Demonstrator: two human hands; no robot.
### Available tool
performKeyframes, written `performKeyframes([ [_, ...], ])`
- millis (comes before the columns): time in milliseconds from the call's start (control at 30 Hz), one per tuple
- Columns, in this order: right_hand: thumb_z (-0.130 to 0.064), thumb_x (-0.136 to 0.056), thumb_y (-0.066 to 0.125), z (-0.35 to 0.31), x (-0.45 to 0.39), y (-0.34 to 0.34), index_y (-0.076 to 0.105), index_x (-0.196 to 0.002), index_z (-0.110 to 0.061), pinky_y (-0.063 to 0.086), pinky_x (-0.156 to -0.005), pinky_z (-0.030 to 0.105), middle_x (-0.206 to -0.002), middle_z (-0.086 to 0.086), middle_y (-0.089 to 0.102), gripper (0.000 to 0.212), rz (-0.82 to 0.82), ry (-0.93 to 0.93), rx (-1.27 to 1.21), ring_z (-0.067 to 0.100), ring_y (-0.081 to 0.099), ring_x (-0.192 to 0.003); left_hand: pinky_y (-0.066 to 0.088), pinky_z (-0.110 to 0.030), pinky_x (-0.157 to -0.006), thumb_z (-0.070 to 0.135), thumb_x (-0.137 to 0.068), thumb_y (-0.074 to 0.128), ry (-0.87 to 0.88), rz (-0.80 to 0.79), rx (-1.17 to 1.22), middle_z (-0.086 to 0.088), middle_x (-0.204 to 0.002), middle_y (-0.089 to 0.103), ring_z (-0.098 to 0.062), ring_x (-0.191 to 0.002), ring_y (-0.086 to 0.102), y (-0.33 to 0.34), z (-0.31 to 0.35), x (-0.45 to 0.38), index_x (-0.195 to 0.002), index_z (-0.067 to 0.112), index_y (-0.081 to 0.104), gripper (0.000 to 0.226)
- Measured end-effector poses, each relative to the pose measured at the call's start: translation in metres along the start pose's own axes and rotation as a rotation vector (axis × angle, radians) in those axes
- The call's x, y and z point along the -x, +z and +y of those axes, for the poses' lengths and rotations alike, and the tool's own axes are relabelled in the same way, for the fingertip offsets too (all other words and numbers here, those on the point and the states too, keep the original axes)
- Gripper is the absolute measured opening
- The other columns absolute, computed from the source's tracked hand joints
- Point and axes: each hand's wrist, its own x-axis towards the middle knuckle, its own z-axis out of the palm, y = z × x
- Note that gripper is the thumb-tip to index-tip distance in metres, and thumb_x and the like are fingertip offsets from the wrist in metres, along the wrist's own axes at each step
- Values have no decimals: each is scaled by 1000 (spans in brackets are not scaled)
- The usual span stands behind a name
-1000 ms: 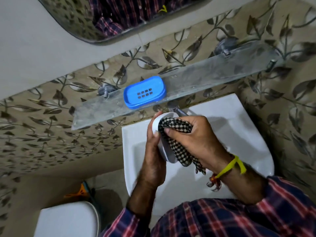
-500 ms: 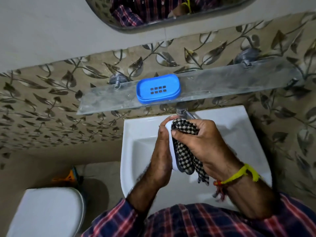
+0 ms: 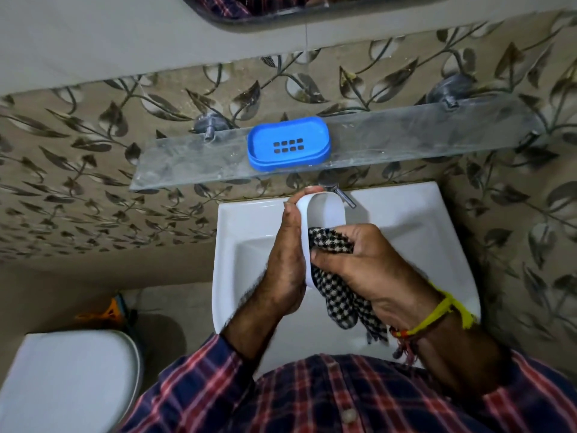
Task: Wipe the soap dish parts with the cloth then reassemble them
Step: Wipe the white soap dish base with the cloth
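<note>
The white soap dish base stands on edge above the sink, its hollow side facing right. My left hand grips it from the left, fingers curled over its top end. My right hand holds a black-and-white checked cloth bunched against the lower half of the base's inside; the cloth's tail hangs down below the hand. The blue slotted soap dish insert lies flat on the glass shelf above.
A white sink sits under my hands, with a chrome tap right behind the base. A white toilet lid is at lower left. The leaf-patterned tiled wall and a mirror edge rise behind the shelf.
My right hand slid the cloth down from the top of the white base to its lower half, baring the upper inside. The camera view shifted too.
</note>
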Motion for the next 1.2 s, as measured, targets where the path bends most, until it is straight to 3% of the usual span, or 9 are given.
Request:
performKeyframes([
  [167, 2, -86, 72, -3, -2, -6, 73, -78, -8, 58, -62, 29, -70, 3, 74, 12, 61, -27, 16, 14, 69, -64, 53, -40, -96, 47, -104, 17, -25, -54, 14, -14, -119, 66, -27, -111, 63, 0, -5, 2, -132, 16, 51, 55],
  [400, 1, -84, 74, -3, -1, -6, 73, -76, -11, 53, -55, 21, -62, -3, 73, 15, 54, -28, 58, 8, 69, -58, 56, -36, -90, 49, -103, 18, -47, -34, 18, -13, -116, 68, -25, -107, 66, 2, -4, 2, -130, 18, 52, 53],
  [533, 0, -83, 76, 3, 7, -7, 74, -76, -5, 52, -58, 27, -66, 4, 73, 9, -80, -15, 141, 14, 66, -59, 57, -35, -87, 46, -106, 15, -32, 29, 14, -7, -115, 68, -22, -105, 65, -5, 3, -2, -128, 19, 54, 52],
  [667, 0, -83, 75, 5, 4, -5, 74, -79, -5, 56, -61, 30, -70, 6, 75, 7, -15, -47, 146, 15, 69, -62, 53, -46, -97, 58, -100, 23, -89, 50, 37, -18, -130, 64, -35, -119, 62, -2, -1, 5, -134, 21, 54, 58],
  [800, 0, -85, 73, 10, 8, -6, 72, -73, -5, 54, -59, 33, -67, 12, 73, 13, -88, -30, 252, 16, 66, -60, 57, -37, -89, 56, -96, 27, -51, 36, 26, -8, -115, 67, -23, -106, 64, 1, 0, 5, -124, 23, 58, 53],
  [933, 0, -85, 72, 9, 9, -9, 71, -76, -1, 53, -58, 29, -65, 8, 71, 10, -100, -110, 294, 11, 63, -59, 51, -46, -97, 54, -104, 21, -78, 42, 28, -17, -122, 65, -31, -113, 61, -2, -3, 5, -124, 26, 60, 53],
  [1033, -8, -86, 75, 9, 12, -15, 71, -79, -1, 52, -59, 35, -71, 20, 70, 11, -219, -129, 413, 15, 61, -59, 55, -39, -87, 50, -105, 21, -38, 48, 2, -6, -113, 68, -26, -105, 62, -4, 2, 3, -119, 27, 60, 47],
  [1100, -14, -86, 75, 11, 11, -15, 71, -78, -6, 57, -65, 44, -72, 14, 71, 12, -202, -182, 514, 17, 65, -63, 57, -34, -78, 51, -104, 23, -50, 79, -12, -4, -108, 69, -24, -99, 63, -2, 4, 4, -118, 27, 61, 47],
  [1200, -21, -86, 76, 17, 12, -10, 72, -84, -9, 55, -75, 45, -82, 3, 69, 12, -204, -284, 526, 18, 67, -78, 56, -38, -86, 52, -103, 26, -61, 122, 7, -8, -114, 68, -24, -102, 64, -5, 8, 2, -119, 26, 63, 48],
])
